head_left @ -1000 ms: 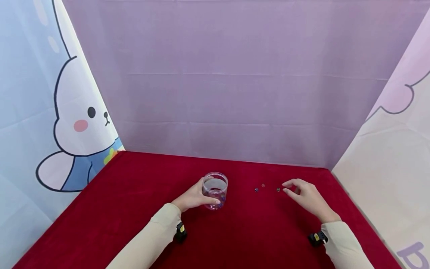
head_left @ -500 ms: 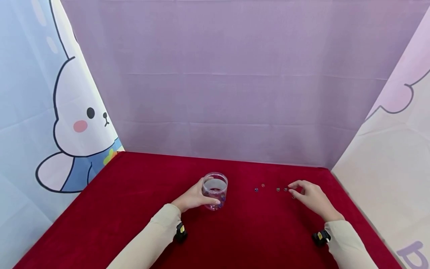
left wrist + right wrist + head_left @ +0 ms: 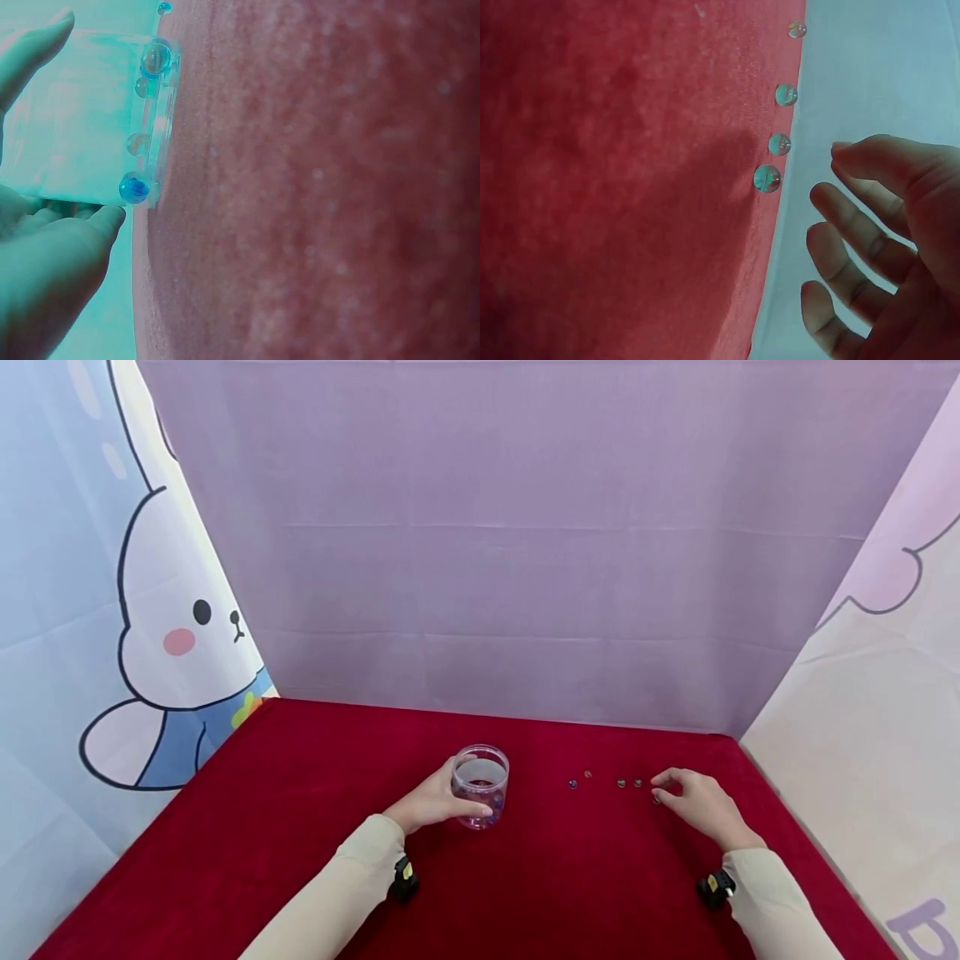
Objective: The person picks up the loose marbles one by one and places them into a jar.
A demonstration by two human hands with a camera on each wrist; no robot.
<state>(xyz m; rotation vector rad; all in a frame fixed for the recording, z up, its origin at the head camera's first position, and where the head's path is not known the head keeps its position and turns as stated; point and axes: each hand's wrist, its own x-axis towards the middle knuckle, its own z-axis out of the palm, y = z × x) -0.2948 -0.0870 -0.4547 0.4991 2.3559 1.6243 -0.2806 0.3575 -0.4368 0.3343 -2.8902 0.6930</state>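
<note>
My left hand (image 3: 435, 800) grips a clear round jar (image 3: 480, 770) standing on the red cloth, fingers round one side and thumb across the front. Several glass marbles lie at the bottom of the jar, among them a blue one (image 3: 135, 187) in the left wrist view. To the right, my right hand (image 3: 701, 806) hovers over the cloth with loosely bent fingers; nothing shows between them. Just by its fingertips lies a marble (image 3: 656, 799), which is also the nearest marble (image 3: 767, 178) in the right wrist view. Left of it are two greenish marbles, one (image 3: 637, 783) beside the other (image 3: 621, 783).
Farther left on the cloth, between jar and right hand, lie a blue marble (image 3: 573, 784) and a reddish one (image 3: 588, 774). A purple curtain (image 3: 495, 552) stands behind the red table (image 3: 337, 743), with printed cloth (image 3: 885, 710) on both sides.
My right hand has moved a little to the right, and two marbles once hidden by its fingers now show. The left hand and the jar have stayed in place.
</note>
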